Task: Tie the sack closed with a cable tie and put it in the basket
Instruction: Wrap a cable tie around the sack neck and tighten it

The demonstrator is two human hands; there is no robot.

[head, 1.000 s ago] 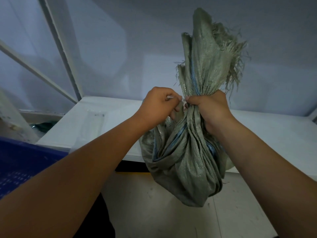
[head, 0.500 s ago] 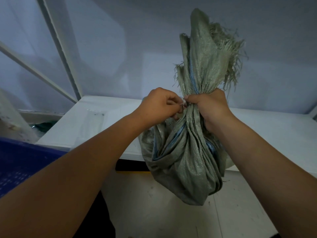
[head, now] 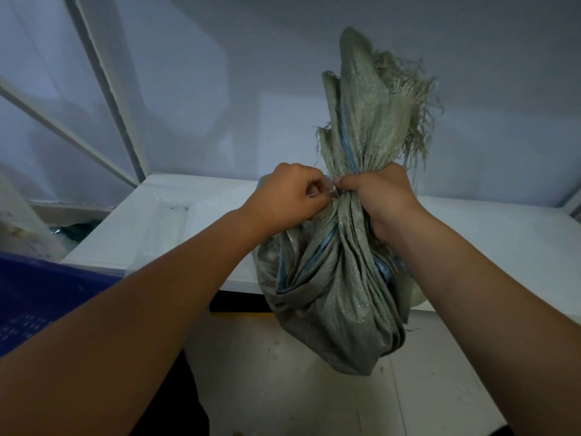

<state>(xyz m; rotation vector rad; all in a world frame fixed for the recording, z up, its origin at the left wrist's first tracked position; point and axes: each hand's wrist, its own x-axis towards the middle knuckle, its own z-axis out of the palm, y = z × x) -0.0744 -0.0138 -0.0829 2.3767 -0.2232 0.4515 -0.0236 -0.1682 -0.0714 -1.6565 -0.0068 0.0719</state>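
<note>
- The right hand grips the gathered neck of the sack, fingers wrapped tight round it. This bunches the mouth narrow enough for a tie, and the frayed top stands above the fist.
- The sack hangs in the air in front of the white ledge, so its weight probably draws the neck taut.
- The left hand, fingers curled, pinches the pale cable tie just beside the right thumb. Whether the tie is locked cannot be told.
- The blue basket sits low at the left, well apart from the sack.
</note>
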